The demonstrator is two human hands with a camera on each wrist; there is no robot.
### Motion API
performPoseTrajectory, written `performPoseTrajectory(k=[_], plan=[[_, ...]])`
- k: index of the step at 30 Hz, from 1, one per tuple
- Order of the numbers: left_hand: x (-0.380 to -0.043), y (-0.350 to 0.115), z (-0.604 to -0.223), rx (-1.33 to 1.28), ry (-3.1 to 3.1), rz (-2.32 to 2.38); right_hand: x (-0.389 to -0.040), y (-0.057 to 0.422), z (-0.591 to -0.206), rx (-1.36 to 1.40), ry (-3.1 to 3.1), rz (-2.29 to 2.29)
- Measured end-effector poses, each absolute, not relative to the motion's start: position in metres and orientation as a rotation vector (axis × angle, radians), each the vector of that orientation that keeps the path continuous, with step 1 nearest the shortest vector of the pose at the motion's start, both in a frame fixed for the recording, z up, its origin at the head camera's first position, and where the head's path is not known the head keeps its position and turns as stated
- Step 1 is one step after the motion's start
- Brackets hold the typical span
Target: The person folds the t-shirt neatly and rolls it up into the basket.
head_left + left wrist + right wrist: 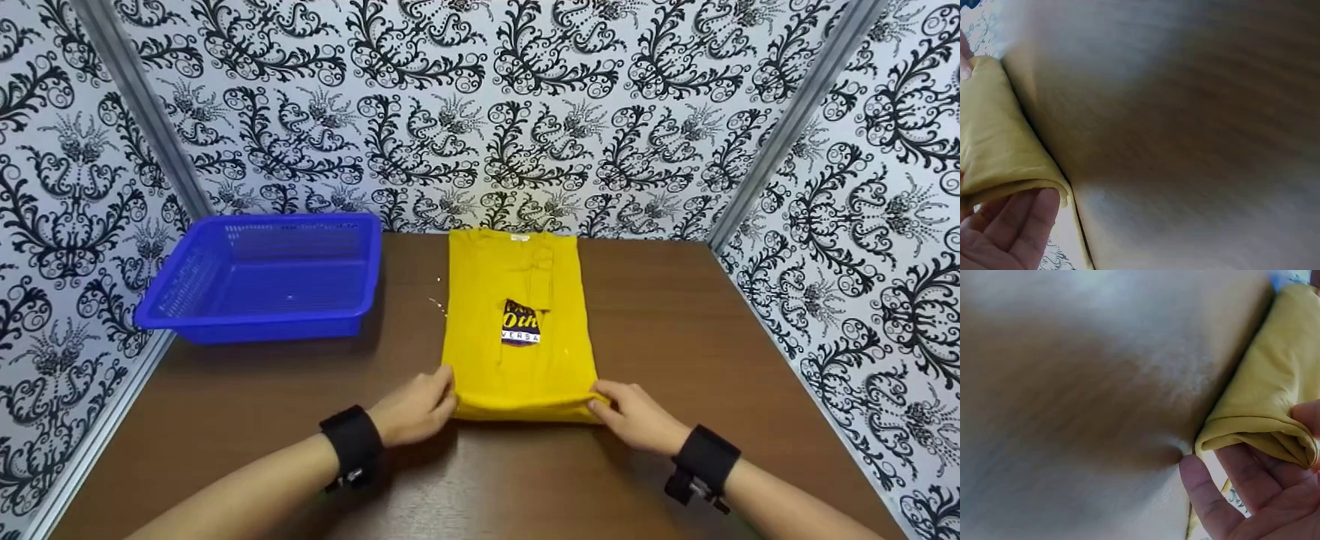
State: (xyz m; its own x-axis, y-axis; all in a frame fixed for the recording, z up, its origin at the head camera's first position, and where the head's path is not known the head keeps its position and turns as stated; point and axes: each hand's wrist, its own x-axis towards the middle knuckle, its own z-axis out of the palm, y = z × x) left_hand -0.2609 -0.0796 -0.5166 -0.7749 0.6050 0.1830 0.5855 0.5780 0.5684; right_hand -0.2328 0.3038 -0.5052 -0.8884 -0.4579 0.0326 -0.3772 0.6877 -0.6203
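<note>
A yellow T-shirt [480,322], folded into a long rectangle, lies on the table with its collar at the far end and a dark printed patch on its front. My left hand [416,409] grips the near left corner. The near right corner is pinched by my right hand [637,416], thumb on top. Between the hands, the near edge is slightly raised and rolled over. In the left wrist view, fingers [1039,225] reach under the cloth's layered edge. The right wrist view shows fingers [1247,478] beneath the fold and the thumb above it.
On the left of the brown table [660,322] stands a blue plastic basket [259,322] with slotted sides. Patterned walls [480,112] with metal corner posts enclose the back and both sides. Small pale specks lie left of the shirt.
</note>
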Motion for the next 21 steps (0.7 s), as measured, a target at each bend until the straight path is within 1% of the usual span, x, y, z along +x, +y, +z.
performPoseTrajectory(k=[10, 16, 21], plan=[[-0.285, -0.069, -0.514, 0.776, 2.888, 1.115, -0.257, 0.300, -0.508, -0.460, 2.794, -1.028], [-0.293, -0.065, -0.514, 0.641, 2.973, 0.980, -0.268, 0.291, -0.509, -0.351, 2.793, -0.980], [-0.297, -0.061, -0.513, 0.631, 3.013, 0.782, -0.275, 0.287, -0.509, -0.275, 2.776, -0.953]])
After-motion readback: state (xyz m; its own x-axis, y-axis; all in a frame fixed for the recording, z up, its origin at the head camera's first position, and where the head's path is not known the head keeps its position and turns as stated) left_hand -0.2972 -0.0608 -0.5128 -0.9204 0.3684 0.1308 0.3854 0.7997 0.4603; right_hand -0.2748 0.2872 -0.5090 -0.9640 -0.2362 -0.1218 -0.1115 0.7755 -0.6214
